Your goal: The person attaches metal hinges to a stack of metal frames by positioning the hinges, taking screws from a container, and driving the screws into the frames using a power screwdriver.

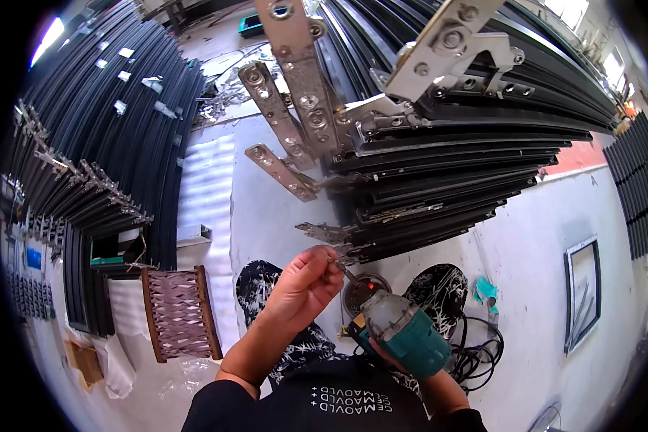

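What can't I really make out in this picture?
All in the head view:
- Right hand: mostly hidden behind the green power tool, so its grip can't be read.
- Whatever the left hand pinches: too small, and its fingers cover most of it.
- Left stack: its far end is cut off by the top edge.
- Far-right bars: cut off by the dark rim.

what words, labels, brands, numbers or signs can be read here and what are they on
Black shirt: three lines of white lettering, upside down in this view; legible, but not copied out here.
White patches on the black frames at left: too small to tell whether they carry text.
Power tool: no readable marking on the side that shows.
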Available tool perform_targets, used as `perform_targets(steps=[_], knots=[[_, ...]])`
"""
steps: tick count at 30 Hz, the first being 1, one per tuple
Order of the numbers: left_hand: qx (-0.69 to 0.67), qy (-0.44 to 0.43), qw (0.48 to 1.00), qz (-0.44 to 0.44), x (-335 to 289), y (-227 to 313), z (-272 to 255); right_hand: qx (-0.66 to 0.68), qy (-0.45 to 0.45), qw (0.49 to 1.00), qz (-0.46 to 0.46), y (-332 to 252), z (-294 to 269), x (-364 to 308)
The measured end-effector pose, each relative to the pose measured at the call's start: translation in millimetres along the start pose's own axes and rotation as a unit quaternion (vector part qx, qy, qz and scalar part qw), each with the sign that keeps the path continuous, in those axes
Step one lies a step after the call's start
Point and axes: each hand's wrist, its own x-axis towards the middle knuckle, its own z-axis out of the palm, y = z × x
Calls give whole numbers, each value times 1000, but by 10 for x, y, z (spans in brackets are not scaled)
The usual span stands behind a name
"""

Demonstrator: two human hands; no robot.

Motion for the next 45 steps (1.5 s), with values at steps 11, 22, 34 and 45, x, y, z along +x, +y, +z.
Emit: perform_targets(steps=[11,22,34,45], knots=[[173,85,978,79,87,-242,216,382,10,920,81,308,491,-75],[200,19,976,78,200,-300,145,938,74,183,286,485,602,-113],[126,48,991,20,99,-184,206,919,65,192,338,580,589,123],[-47,86,988,120,-341,469,-476,837,23,318,445,70,648,303]])
